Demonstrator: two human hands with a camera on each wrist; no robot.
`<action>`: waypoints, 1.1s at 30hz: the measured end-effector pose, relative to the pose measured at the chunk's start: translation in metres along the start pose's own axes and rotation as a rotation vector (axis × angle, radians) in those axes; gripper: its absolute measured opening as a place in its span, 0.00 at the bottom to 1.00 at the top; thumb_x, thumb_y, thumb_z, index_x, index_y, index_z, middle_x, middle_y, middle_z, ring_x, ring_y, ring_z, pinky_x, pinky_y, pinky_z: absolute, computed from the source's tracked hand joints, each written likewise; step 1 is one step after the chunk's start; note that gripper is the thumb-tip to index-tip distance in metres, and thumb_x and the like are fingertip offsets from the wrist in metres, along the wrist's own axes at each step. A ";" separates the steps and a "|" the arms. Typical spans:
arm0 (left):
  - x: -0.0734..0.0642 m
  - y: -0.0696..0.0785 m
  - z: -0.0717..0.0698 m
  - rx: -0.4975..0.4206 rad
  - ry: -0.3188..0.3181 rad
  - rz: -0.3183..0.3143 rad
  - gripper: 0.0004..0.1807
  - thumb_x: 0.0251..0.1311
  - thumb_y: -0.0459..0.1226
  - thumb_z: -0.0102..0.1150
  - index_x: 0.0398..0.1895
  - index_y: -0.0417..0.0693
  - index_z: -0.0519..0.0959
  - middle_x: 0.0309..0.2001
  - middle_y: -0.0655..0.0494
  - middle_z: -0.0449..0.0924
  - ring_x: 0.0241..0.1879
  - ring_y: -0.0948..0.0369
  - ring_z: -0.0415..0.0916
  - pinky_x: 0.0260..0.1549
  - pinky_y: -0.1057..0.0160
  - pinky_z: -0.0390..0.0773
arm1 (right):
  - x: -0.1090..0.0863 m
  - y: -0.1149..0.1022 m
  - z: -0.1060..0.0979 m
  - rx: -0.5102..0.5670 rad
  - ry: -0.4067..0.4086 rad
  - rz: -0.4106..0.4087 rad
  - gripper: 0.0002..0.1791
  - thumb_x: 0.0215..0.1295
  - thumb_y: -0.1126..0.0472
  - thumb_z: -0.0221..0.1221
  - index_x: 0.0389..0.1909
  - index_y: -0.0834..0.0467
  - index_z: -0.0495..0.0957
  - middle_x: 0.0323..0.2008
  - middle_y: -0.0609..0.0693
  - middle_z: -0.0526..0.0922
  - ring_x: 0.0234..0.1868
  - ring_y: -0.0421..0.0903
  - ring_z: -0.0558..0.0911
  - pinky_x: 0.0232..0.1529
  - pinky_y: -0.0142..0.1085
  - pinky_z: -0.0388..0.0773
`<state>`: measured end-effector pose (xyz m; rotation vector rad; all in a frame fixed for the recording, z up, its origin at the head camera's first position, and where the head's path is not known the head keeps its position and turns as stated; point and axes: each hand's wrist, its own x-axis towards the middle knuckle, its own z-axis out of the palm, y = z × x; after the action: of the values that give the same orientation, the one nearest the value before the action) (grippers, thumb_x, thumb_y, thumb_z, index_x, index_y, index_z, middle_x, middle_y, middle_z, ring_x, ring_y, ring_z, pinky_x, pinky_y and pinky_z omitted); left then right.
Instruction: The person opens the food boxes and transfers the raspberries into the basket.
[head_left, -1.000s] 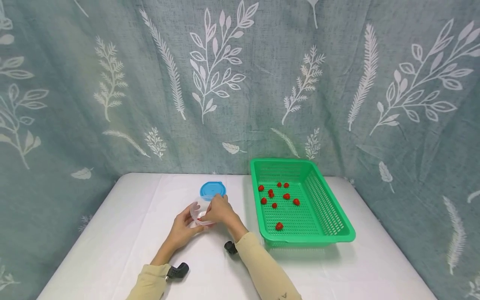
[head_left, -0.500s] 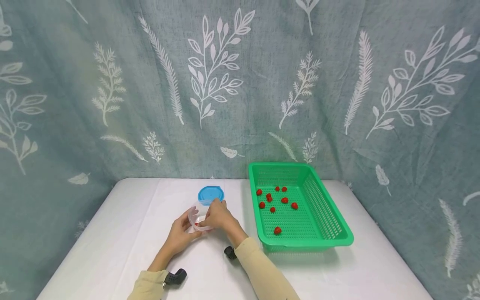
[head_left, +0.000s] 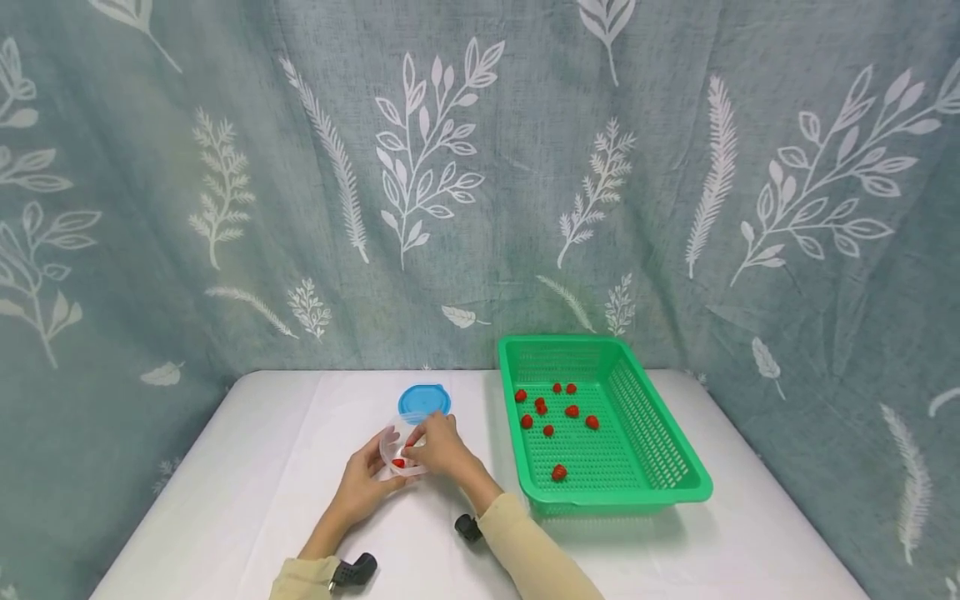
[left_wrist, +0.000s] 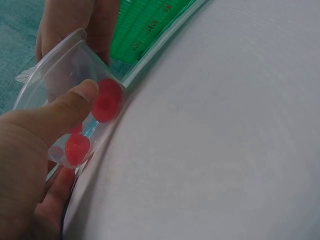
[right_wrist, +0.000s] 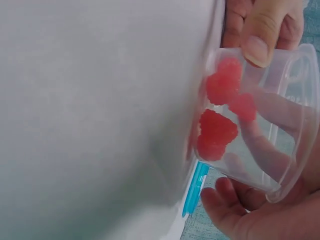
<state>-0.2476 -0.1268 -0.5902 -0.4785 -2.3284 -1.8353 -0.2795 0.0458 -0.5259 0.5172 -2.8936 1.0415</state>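
A clear round plastic container [head_left: 387, 450] stands on the white table, its wall gripped by my left hand [head_left: 362, 483]. In the left wrist view the left thumb [left_wrist: 70, 110] presses along the side of the container. My right hand [head_left: 446, 454] reaches over the rim with thumb and finger inside. Through the clear wall in the right wrist view, these fingertips pinch a raspberry [right_wrist: 243, 106] just above the others. More raspberries [right_wrist: 216, 132] lie on the container's bottom. A blue round lid [head_left: 424, 400] lies flat behind the container.
To the right stands a green perforated basket [head_left: 678, 450] with several raspberries [head_left: 572, 412] scattered on its floor. A grey-green curtain [head_left: 315, 208] with white leaf prints hangs behind the table [head_left: 300, 433].
The head view has tilted up slightly, so everything sits lower. The right hand stays in the container, and a raspberry below its fingertips now shows more plainly. The left hand keeps its hold.
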 end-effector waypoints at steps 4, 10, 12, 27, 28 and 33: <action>0.000 0.000 0.000 -0.019 -0.002 -0.004 0.49 0.49 0.29 0.78 0.75 0.36 0.62 0.71 0.38 0.69 0.71 0.43 0.67 0.70 0.48 0.69 | -0.001 0.001 0.002 0.052 0.068 -0.018 0.07 0.57 0.58 0.74 0.26 0.56 0.88 0.43 0.54 0.82 0.50 0.51 0.69 0.48 0.42 0.73; -0.002 -0.001 0.002 -0.029 0.001 -0.004 0.50 0.50 0.30 0.77 0.75 0.34 0.61 0.72 0.36 0.66 0.70 0.41 0.68 0.69 0.48 0.70 | -0.003 0.005 0.002 0.085 0.218 -0.103 0.08 0.59 0.57 0.73 0.30 0.57 0.88 0.55 0.60 0.81 0.59 0.57 0.71 0.58 0.48 0.75; -0.002 -0.001 0.002 -0.028 -0.002 0.000 0.49 0.50 0.30 0.77 0.75 0.33 0.60 0.73 0.35 0.65 0.70 0.40 0.68 0.68 0.49 0.70 | -0.005 0.003 0.000 0.122 0.260 -0.130 0.07 0.59 0.58 0.73 0.31 0.58 0.87 0.52 0.59 0.84 0.57 0.56 0.74 0.58 0.48 0.76; -0.001 0.000 0.002 -0.053 0.026 0.015 0.49 0.48 0.28 0.78 0.74 0.32 0.63 0.69 0.33 0.70 0.67 0.39 0.71 0.68 0.49 0.71 | -0.021 -0.032 -0.032 0.545 0.292 -0.161 0.07 0.63 0.58 0.70 0.38 0.58 0.87 0.36 0.51 0.89 0.40 0.44 0.86 0.51 0.51 0.83; -0.001 0.000 0.002 -0.051 0.026 0.006 0.49 0.48 0.29 0.78 0.74 0.32 0.63 0.69 0.34 0.70 0.68 0.39 0.71 0.68 0.50 0.71 | -0.023 -0.034 -0.035 0.559 0.289 -0.167 0.07 0.63 0.58 0.70 0.37 0.58 0.87 0.36 0.51 0.89 0.40 0.42 0.85 0.51 0.49 0.84; 0.001 -0.001 0.002 0.000 0.030 -0.009 0.49 0.48 0.31 0.79 0.74 0.34 0.63 0.69 0.35 0.71 0.68 0.40 0.70 0.68 0.51 0.71 | -0.034 -0.047 -0.057 0.630 0.263 -0.188 0.08 0.60 0.61 0.72 0.36 0.61 0.87 0.37 0.55 0.88 0.39 0.43 0.85 0.45 0.35 0.85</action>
<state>-0.2485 -0.1252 -0.5915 -0.4386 -2.3149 -1.8338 -0.2374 0.0577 -0.4573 0.5920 -2.2057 1.8220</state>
